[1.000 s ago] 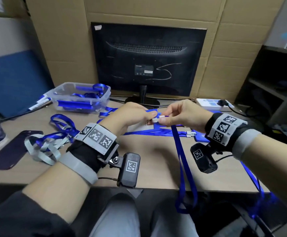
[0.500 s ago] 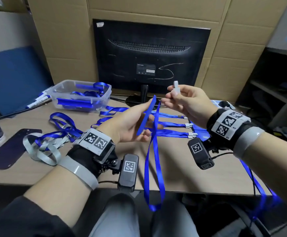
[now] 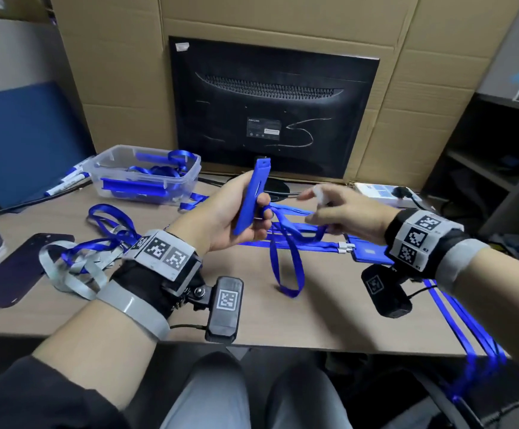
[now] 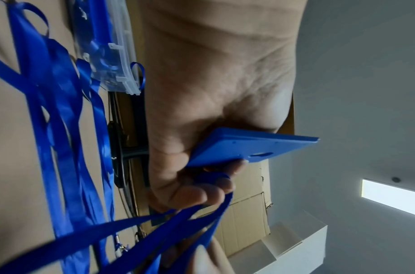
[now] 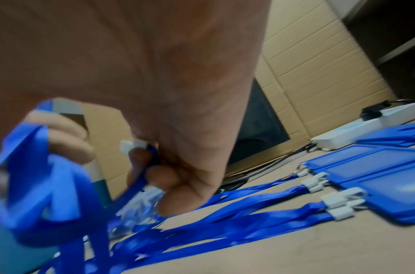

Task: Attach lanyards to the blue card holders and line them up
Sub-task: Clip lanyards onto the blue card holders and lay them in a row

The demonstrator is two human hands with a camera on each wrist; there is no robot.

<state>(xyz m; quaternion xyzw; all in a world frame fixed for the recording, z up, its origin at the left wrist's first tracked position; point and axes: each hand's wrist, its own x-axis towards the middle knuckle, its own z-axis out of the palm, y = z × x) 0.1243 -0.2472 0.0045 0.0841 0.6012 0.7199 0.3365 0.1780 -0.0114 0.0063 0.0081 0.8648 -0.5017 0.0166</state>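
Note:
My left hand point(image 3: 236, 218) grips a blue card holder point(image 3: 251, 196) upright and edge-on above the desk; the left wrist view shows the card holder point(image 4: 248, 150) pinched between thumb and curled fingers. A blue lanyard point(image 3: 286, 264) runs from that hand across to my right hand point(image 3: 329, 212) and sags in a loop onto the desk. My right hand pinches the lanyard near its white clip point(image 5: 133, 146). Finished card holders point(image 5: 365, 172) with lanyards clipped on lie in a row at the right, under my right wrist.
A clear plastic box point(image 3: 190, 178) with blue holders and lanyards stands at the back left, before a monitor point(image 3: 273, 109). Loose blue and grey lanyards point(image 3: 66, 270) and a dark phone point(image 3: 19, 267) lie left. A power strip point(image 3: 385, 193) sits back right. Straps hang over the desk's front right edge point(image 3: 475, 345).
My hands have parted. The left hand has turned the card holder upright and higher. The right hand has dropped and moved right with the clip end, pulling the lanyard's loop up onto the desk.

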